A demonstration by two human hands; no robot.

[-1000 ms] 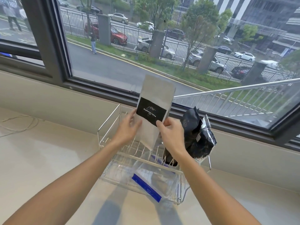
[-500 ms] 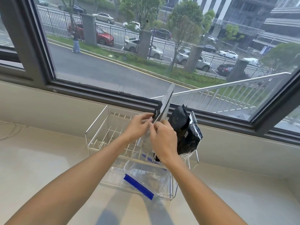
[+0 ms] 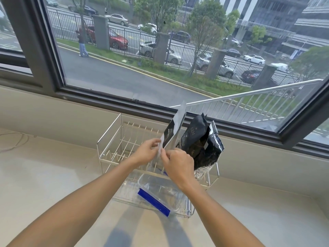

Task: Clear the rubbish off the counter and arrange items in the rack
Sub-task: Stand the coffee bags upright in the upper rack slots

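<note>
A wire rack (image 3: 109, 132) stands on the pale counter (image 3: 44, 175) under the window. Both hands hold a flat grey pouch with a black label (image 3: 175, 127), turned edge-on and standing in the rack's slots. My left hand (image 3: 146, 151) pinches its lower left edge. My right hand (image 3: 178, 163) grips its lower right side. Right beside the pouch, two crumpled black foil bags (image 3: 199, 139) stand in the right end of the rack. A clear zip bag with a blue strip (image 3: 154, 202) lies in the rack's clear tray at the front.
The window sill and dark frame (image 3: 106, 98) run close behind the rack. A thin pale cable (image 3: 16, 141) lies on the counter at far left. The rack's left slots hold nothing.
The grey pouch has turned from facing me to edge-on and come down into the rack next to the black bags. Both hands moved closer together on its lower part.
</note>
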